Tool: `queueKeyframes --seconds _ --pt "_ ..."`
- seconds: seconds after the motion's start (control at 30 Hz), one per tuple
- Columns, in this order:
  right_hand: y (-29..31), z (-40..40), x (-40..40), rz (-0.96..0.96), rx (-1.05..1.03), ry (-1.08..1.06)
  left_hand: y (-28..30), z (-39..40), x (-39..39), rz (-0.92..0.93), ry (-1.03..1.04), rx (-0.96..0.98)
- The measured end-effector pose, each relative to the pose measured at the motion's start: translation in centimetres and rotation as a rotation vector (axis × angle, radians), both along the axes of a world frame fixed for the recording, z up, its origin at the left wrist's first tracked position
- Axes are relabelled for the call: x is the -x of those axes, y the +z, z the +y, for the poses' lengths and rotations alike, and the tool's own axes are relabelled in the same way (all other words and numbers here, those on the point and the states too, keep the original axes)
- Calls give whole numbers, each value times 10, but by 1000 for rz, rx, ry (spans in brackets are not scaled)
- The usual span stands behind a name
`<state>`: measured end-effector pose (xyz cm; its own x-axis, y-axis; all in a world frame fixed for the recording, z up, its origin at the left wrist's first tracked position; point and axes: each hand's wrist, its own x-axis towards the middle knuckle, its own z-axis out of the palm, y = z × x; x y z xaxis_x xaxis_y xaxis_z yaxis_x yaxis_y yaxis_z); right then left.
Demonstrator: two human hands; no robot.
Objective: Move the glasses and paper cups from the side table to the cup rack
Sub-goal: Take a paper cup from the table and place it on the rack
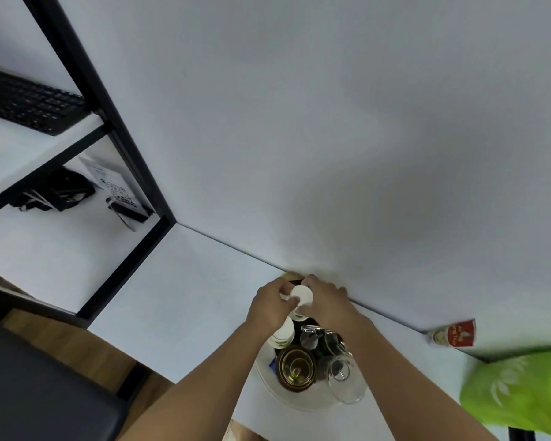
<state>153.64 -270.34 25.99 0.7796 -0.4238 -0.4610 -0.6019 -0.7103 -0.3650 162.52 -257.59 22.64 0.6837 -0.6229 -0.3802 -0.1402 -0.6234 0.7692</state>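
Observation:
Both my hands meet near the wall over the cup rack [312,340], whose dark prongs stand on a round white tray [299,404]. My left hand [269,305] and my right hand [323,299] together grip an upside-down white paper cup [302,296] with a green leaf print. Another inverted paper cup [282,334] with the same print sits on the rack just below my left hand. A clear glass [344,378] hangs on the right side of the rack, and a brown, gold-rimmed cup [296,367] sits at its front.
The white table runs along a white wall. A black-framed shelf [109,128] stands at the left with a keyboard [29,101] on it. A red can [455,334] lies at the right by the wall, a bright green object [522,389] nearer. A dark chair seat [39,393] is lower left.

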Motion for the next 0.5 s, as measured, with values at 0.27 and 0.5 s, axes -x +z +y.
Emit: queueKeyframes --seconds 0.27,0.5 --pt "13 0 9 -27 -51 -10 8 1 1 -8 4 1" --pt "51 -1 16 -338 -152 -59 62 5 -9 -79 49 214"
